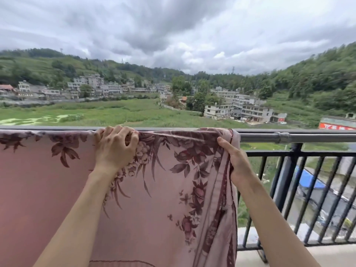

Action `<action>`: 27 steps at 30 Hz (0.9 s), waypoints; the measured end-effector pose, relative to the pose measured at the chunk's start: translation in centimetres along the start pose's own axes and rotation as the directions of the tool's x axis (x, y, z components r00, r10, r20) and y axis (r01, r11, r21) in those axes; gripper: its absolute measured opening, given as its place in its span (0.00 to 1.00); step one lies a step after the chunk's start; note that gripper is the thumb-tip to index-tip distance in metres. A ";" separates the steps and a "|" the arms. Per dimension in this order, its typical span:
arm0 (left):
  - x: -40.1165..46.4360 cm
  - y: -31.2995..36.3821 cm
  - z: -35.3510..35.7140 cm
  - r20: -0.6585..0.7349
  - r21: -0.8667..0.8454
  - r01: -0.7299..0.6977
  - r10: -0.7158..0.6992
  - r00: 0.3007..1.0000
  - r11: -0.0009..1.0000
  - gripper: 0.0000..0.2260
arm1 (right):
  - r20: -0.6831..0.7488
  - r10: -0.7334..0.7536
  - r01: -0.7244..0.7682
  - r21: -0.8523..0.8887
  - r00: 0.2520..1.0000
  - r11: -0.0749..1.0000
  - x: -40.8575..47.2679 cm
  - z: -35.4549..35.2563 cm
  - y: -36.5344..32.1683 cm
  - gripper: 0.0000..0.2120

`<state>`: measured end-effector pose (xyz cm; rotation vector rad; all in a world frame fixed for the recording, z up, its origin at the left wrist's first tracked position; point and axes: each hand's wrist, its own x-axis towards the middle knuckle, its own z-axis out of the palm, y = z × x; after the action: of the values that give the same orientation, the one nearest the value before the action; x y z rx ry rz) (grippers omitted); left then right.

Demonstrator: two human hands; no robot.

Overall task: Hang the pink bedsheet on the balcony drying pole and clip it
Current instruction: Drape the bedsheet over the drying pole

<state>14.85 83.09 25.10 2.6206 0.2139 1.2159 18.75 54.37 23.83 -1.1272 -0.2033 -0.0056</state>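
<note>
The pink bedsheet [158, 189] with dark red flower prints hangs over the grey drying pole [308, 137] and covers it from the left edge to past the middle. My left hand [115, 147] grips the bunched top fold of the sheet on the pole, fingers curled over it. My right hand [236, 160] holds the sheet's right hem just below the pole, thumb on the near side. No clip is in view.
A black balcony railing [300, 189] with vertical bars stands behind the pole at the right. The concrete balcony floor [289, 255] shows at the lower right. Beyond lie fields, houses and wooded hills far below.
</note>
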 end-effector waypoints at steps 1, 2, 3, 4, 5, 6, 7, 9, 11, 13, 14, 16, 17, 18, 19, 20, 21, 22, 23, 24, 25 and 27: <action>-0.1 0.1 0.0 -0.006 -0.001 -0.003 0.003 1.000 1.000 0.22 | -0.005 0.009 -0.009 -0.004 1.000 1.000 0.0 -0.1 0.2 0.09; -0.3 0.2 -0.1 -0.015 -0.004 -0.007 0.007 1.000 1.000 0.22 | -0.006 0.015 -0.015 -0.008 1.000 1.000 -0.1 -0.2 0.3 0.11; -0.6 0.4 -0.2 -0.025 -0.007 -0.009 0.009 1.000 1.000 0.22 | -0.001 0.022 -0.022 -0.010 1.000 1.000 -0.1 -0.2 0.4 0.12; -0.8 0.7 -0.3 -0.033 -0.012 -0.008 0.007 0.999 1.000 0.21 | 0.014 0.029 -0.029 -0.009 0.999 1.000 -0.1 -0.2 0.4 0.12; -1.0 1.1 -0.4 -0.041 -0.023 -0.003 0.002 0.999 1.000 0.21 | 0.033 0.032 -0.032 -0.008 0.999 0.999 -0.1 -0.3 0.4 0.13; -1.2 1.7 -0.5 -0.046 -0.043 0.006 -0.008 0.999 0.999 0.19 | 0.048 0.034 -0.034 -0.010 0.998 0.999 -0.2 -0.2 0.4 0.13; -1.4 2.6 -0.5 -0.049 -0.071 0.013 -0.016 0.999 0.997 0.18 | 0.057 0.037 -0.036 -0.015 0.998 0.999 -0.1 -0.2 0.4 0.13; -1.9 5.0 -0.2 -0.058 -0.121 -0.008 0.001 0.998 0.993 0.18 | 0.062 0.039 -0.037 -0.031 0.997 0.999 -0.2 -0.2 0.3 0.12; -2.1 8.0 0.6 -0.063 -0.129 -0.070 0.062 0.996 0.989 0.20 | 0.061 0.030 -0.025 -0.070 0.998 0.997 -0.3 -0.3 0.1 0.14; -1.9 11.3 1.6 -0.048 -0.141 -0.127 0.121 0.991 0.982 0.21 | 0.066 0.011 -0.003 -0.117 0.998 0.993 -0.5 -0.5 -0.2 0.17; -1.8 12.9 2.1 -0.023 -0.167 -0.144 0.142 0.990 0.975 0.21 | 0.067 0.005 0.005 -0.142 0.998 0.990 -0.6 -0.6 -0.4 0.18; -1.8 15.0 3.2 0.046 -0.228 -0.159 0.174 0.984 0.961 0.21 | 0.070 0.004 0.007 -0.165 0.998 0.986 -0.6 -1.0 -0.6 0.17; -2.0 15.5 3.9 0.076 -0.220 -0.170 0.190 0.979 0.961 0.21 | 0.078 0.006 0.006 -0.156 0.997 0.988 -0.5 -1.2 -0.7 0.15; -2.2 15.6 4.5 0.084 -0.171 -0.194 0.211 0.974 0.966 0.21 | 0.088 0.009 0.004 -0.140 0.996 0.990 -0.4 -1.5 -0.8 0.14; -2.4 15.3 4.9 0.075 -0.110 -0.222 0.231 0.970 0.969 0.21 | 0.098 0.012 0.000 -0.124 0.995 0.992 -0.2 -1.9 -0.8 0.14; -2.4 15.1 5.2 0.052 -0.072 -0.235 0.239 0.970 0.969 0.20 | 0.106 0.021 -0.009 -0.112 0.994 0.994 0.0 -2.5 -1.0 0.14; -2.4 14.7 5.3 0.035 -0.064 -0.236 0.238 0.971 0.970 0.19 | 0.112 0.028 -0.017 -0.101 0.993 0.995 0.1 -2.9 -1.2 0.15; -2.2 14.3 5.3 0.023 -0.067 -0.232 0.234 0.972 0.970 0.19 | 0.112 0.038 -0.028 -0.090 0.993 0.996 0.2 -3.5 -1.5 0.15; -1.9 14.3 5.4 0.015 -0.066 -0.226 0.228 0.974 0.972 0.20 | 0.109 0.042 -0.034 -0.081 0.993 0.996 0.5 -4.4 -2.1 0.14; -1.8 14.5 5.5 0.009 -0.065 -0.209 0.210 0.978 0.976 0.21 | 0.104 0.043 -0.035 -0.071 0.994 0.997 0.7 -5.3 -2.9 0.13; -1.8 14.8 5.7 0.001 -0.060 -0.181 0.181 0.983 0.982 0.22 | 0.098 0.032 -0.026 -0.059 0.995 0.998 1.1 -6.4 -3.8 0.11; -1.7 15.6 6.1 -0.028 -0.050 -0.109 0.107 0.994 0.993 0.21 | 0.076 -0.010 0.013 -0.028 0.997 1.000 2.0 -8.5 -5.9 0.11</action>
<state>18.86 66.76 24.40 2.6036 0.0453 1.2726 21.44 44.36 25.92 -1.1556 -0.2781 0.0242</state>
